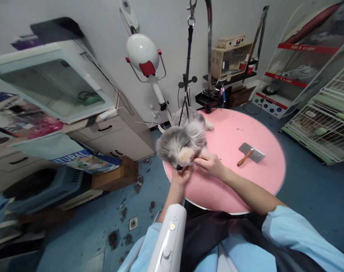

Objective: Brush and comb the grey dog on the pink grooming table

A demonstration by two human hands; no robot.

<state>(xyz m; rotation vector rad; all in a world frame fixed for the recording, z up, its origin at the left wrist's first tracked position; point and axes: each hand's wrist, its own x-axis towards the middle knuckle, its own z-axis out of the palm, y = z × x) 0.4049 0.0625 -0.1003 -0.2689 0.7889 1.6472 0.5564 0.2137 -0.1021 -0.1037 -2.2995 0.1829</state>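
Observation:
A fluffy grey and white dog (176, 141) is on the round pink grooming table (245, 128), its head at the near left rim. My left hand (182, 174) is under the dog's chin, holding its muzzle from below; some of the fingers are hidden. Pinched in my right hand (208, 163) is a slim, pale comb (189, 164), lying across the muzzle close to the black nose. Its teeth are too small to make out. A black grooming loop strap (188, 64) runs down to the dog from above. To the right, a slicker brush (253, 153) with a wooden handle rests on the table.
A white hair dryer (168, 238) rises in front of my chest. A metal grooming arm (209, 45) stands at the table's back beside a black tool tray (207, 99). Clumps of hair (113, 240) lie on the blue floor. A wire cage (322, 117) is at right.

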